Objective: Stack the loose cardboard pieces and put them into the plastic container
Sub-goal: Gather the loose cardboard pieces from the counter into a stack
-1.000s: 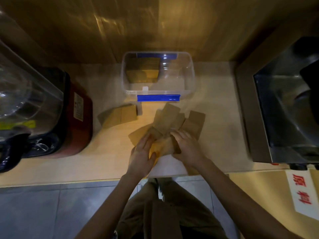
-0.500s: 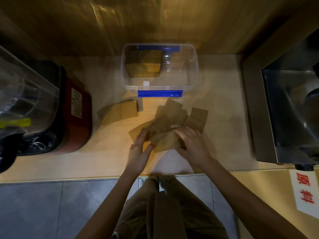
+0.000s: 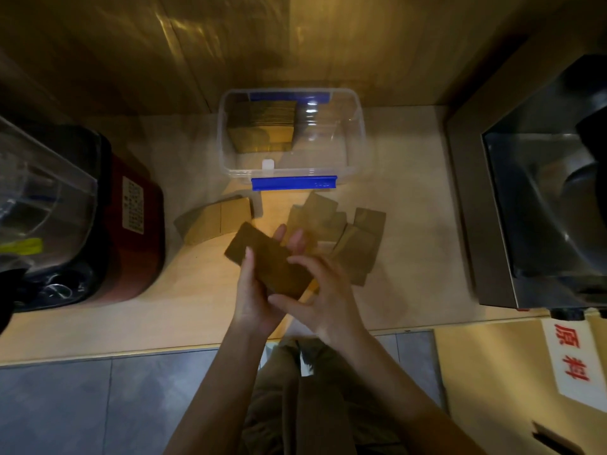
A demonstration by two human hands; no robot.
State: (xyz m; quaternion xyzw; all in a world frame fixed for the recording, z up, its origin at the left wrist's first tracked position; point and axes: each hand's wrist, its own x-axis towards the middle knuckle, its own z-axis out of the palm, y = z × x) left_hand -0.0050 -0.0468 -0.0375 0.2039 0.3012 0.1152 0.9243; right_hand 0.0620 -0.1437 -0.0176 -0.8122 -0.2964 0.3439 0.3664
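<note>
A small stack of brown cardboard pieces point(image 3: 267, 261) is lifted off the counter, tilted toward the upper left. My left hand point(image 3: 254, 297) cups it from below, thumb on its left edge. My right hand point(image 3: 323, 295) presses its lower right end with spread fingers. Several loose cardboard pieces point(image 3: 356, 239) lie fanned on the counter just right of and behind my hands. Another group of cardboard pieces point(image 3: 215, 221) lies to the left. The clear plastic container point(image 3: 356, 133) with a blue clip stands at the back, holding a cardboard stack point(image 3: 266, 126) in its left half.
A red and black appliance point(image 3: 131, 224) with a clear cover stands on the left of the counter point(image 3: 410, 251). A metal machine point(image 3: 532, 205) fills the right side. A wooden wall runs behind the container. The counter's front edge is just below my wrists.
My hands gathered pieces from the pile and lifted them off the counter as one stack, now held up and to the left of where the pile lay.
</note>
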